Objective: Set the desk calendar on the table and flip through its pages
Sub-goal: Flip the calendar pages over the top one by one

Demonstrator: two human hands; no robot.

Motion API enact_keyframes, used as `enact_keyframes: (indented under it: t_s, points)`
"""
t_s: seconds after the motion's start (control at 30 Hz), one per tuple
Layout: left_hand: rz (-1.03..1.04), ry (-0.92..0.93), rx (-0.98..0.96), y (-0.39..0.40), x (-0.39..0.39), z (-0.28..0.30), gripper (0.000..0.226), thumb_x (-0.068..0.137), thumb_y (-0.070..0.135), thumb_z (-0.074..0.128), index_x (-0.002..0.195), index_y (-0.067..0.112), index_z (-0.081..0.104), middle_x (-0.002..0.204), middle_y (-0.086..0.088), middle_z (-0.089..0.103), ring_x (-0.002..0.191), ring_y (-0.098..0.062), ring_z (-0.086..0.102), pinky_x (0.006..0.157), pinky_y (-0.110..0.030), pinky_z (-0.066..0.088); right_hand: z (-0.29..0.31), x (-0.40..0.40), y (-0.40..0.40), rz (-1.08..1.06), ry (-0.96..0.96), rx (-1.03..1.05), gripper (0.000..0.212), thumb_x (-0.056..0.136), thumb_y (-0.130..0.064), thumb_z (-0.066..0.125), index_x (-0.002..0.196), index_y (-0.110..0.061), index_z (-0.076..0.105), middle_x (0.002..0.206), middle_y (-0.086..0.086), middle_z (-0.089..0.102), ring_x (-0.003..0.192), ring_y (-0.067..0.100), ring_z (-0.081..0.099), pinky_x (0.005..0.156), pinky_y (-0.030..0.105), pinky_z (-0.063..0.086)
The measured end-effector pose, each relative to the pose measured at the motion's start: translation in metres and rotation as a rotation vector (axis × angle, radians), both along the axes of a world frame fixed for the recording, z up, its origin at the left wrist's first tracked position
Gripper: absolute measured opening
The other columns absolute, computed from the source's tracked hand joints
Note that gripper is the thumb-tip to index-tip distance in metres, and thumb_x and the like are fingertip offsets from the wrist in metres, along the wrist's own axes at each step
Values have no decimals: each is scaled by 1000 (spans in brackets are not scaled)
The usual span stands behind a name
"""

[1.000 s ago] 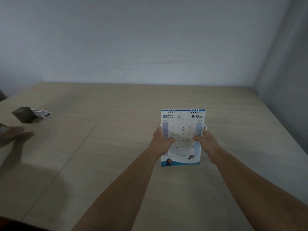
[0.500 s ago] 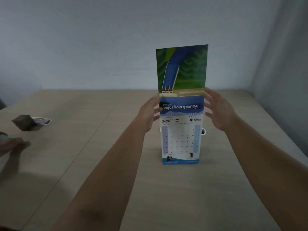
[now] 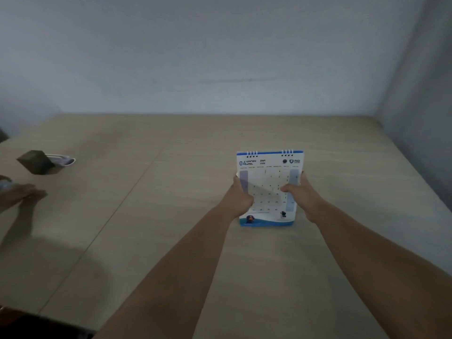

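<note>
Both hands are holding the calendar (image 3: 269, 182) standing on the tabletop (image 3: 171, 241).

The left hand (image 3: 241, 199) is gripping the left edge of the calendar, and its fingers are curling behind the page, so I cannot tell how they are set. The right hand (image 3: 302, 193) is gripping the right edge, its thumb is lying on the front of the page and its fingers are going behind. The page between the hands is showing 04 April. Far to the left of the fingers, a dark box (image 3: 36, 162) is sitting, and another person's hand (image 3: 22, 194) is resting just in front of it.
</note>
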State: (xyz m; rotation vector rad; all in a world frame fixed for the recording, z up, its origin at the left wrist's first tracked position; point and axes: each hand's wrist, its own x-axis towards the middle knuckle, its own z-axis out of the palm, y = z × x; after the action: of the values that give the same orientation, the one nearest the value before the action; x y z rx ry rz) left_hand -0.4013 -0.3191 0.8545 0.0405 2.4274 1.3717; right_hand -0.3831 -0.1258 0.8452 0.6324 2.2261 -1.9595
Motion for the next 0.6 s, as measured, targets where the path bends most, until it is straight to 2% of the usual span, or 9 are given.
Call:
enact_keyframes:
  t_s: [0.1, 0.2, 0.27, 0.33, 0.4, 0.5, 0.57, 0.6]
  points:
    - [32, -14, 38, 3, 4, -2, 61, 85, 6, 54, 136, 22, 25, 126, -5, 52, 110, -31, 56, 73, -35, 55, 3, 4, -2, -67, 24, 38, 53, 77, -13, 63, 127, -17, 44, 121, 9, 60, 111, 30, 57, 93, 44, 47]
    - [57, 14, 57, 0, 8, 2, 48, 82, 13, 55, 126, 16, 40, 120, -4, 59, 97, -22, 61, 77, -40, 58, 11, 8, -3, -63, 21, 30, 39, 79, -15, 60, 118, -15, 56, 115, 8, 65, 101, 26, 59, 82, 38, 46]
    - [97, 59, 62, -6, 11, 11, 40, 80, 19, 58, 118, 13, 49, 107, -2, 61, 83, -14, 60, 67, -32, 53, 17, 10, 0, -53, 4, 44, 35, 81, -16, 59, 116, -15, 59, 113, 7, 64, 95, 23, 58, 80, 37, 43]
    - [139, 116, 80, -14, 9, 26, 26, 82, 23, 59, 106, 13, 56, 88, 1, 56, 69, -11, 51, 56, -26, 39, 25, 12, 6, -108, -26, 59, 34, 81, -19, 59, 114, -11, 60, 104, 7, 60, 89, 21, 53, 81, 37, 42]
    - [166, 128, 117, -22, 5, 49, 18, 88, 25, 56, 100, 14, 64, 87, 3, 56, 79, -17, 51, 65, -26, 37, 41, 18, 16, -193, -50, 30, 27, 79, -27, 59, 101, -12, 62, 92, 8, 53, 83, 23, 48, 78, 36, 41]
    - [164, 150, 297, -32, -4, 81, 21, 89, 16, 50, 87, 20, 71, 100, 2, 63, 96, -18, 54, 85, -31, 34, 74, 22, 28, -191, 81, -94, 15, 81, -34, 55, 76, -21, 58, 82, 4, 57, 76, 18, 56, 65, 21, 45]
    - [158, 192, 382, -31, -10, 97, 31, 89, 9, 46, 82, 29, 70, 117, 0, 64, 112, -19, 53, 97, -38, 34, 91, 18, 33, -171, 170, -250, 20, 81, -40, 52, 85, -24, 63, 99, 0, 61, 98, 20, 51, 79, 30, 42]
    - [192, 169, 417, -28, -13, 105, 30, 91, 14, 45, 84, 32, 68, 124, -1, 61, 118, -21, 49, 101, -41, 33, 99, 14, 33, -153, 185, -322, 27, 82, -42, 49, 92, -25, 67, 112, -3, 59, 108, 22, 46, 89, 35, 36]
